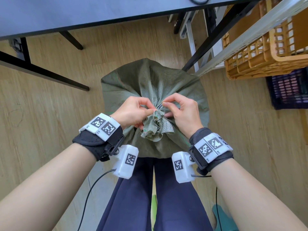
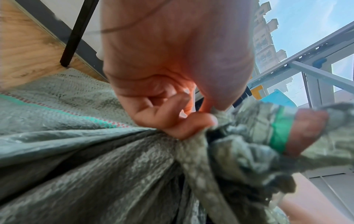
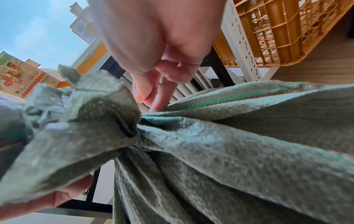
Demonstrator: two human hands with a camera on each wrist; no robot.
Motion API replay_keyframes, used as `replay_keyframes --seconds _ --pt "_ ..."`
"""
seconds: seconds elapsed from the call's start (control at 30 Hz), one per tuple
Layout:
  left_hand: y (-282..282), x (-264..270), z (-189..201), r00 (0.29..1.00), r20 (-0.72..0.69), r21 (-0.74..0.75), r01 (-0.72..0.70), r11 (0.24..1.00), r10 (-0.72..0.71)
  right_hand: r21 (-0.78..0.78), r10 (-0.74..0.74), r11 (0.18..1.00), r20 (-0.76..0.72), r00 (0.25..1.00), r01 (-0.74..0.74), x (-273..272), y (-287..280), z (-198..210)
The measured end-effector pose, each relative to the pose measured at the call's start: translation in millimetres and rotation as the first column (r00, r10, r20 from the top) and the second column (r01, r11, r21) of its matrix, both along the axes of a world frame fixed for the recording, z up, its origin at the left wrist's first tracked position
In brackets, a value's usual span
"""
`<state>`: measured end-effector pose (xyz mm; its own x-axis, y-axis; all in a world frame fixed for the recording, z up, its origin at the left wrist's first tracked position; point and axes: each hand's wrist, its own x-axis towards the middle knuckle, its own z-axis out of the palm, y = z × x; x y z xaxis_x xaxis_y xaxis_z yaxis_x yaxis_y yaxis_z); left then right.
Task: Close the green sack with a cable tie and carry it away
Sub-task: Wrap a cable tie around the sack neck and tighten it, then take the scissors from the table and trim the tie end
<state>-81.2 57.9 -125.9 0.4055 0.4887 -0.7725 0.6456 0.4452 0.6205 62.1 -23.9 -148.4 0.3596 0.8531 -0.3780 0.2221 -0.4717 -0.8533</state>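
The green woven sack (image 1: 146,84) stands on the wooden floor in front of my legs, its mouth gathered into a ruffled neck (image 1: 155,125). A thin dark cable tie (image 1: 159,106) circles that neck; it shows as a dark band (image 3: 128,128) in the right wrist view and as a dark band (image 2: 216,131) in the left wrist view. My left hand (image 1: 152,109) grips the bunched neck from the left, its fingers (image 2: 193,124) curled against the fabric. My right hand (image 1: 164,103) pinches the tie's end just above the neck, and its other fingers (image 3: 153,97) reach behind the bunch.
A grey table (image 1: 83,12) stands ahead, with its black foot bar (image 1: 41,70) on the floor at the left. At the right are a white perforated shelf upright (image 1: 250,35), an orange crate (image 1: 266,52) and a dark purple crate (image 1: 290,90). My navy trouser legs (image 1: 133,197) are below.
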Motion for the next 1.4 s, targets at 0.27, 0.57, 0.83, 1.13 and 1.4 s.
replay_keyframes --seconds 0.27,0.57,0.83,1.13,1.4 --pt "3 5 1 1.000 0.007 0.033 0.025 0.999 -0.025 -0.009 -0.094 0.996 -0.105 0.990 0.094 2 -2 0" --pt "7 13 -3 0.996 0.013 0.156 0.084 0.984 -0.087 -0.063 0.157 0.985 -0.016 0.987 -0.158 18 15 18" --pt "8 11 -1 0.983 -0.105 0.292 0.175 0.940 -0.150 -0.002 0.149 0.988 0.225 0.963 -0.152 54 47 55" --pt "11 15 6 0.983 -0.151 0.273 0.146 0.951 -0.107 0.154 0.037 0.974 0.608 0.793 -0.164 104 142 108" --pt "17 16 3 0.982 -0.145 0.272 0.156 0.949 -0.120 -0.193 0.312 0.946 0.765 0.563 -0.262 119 198 110"
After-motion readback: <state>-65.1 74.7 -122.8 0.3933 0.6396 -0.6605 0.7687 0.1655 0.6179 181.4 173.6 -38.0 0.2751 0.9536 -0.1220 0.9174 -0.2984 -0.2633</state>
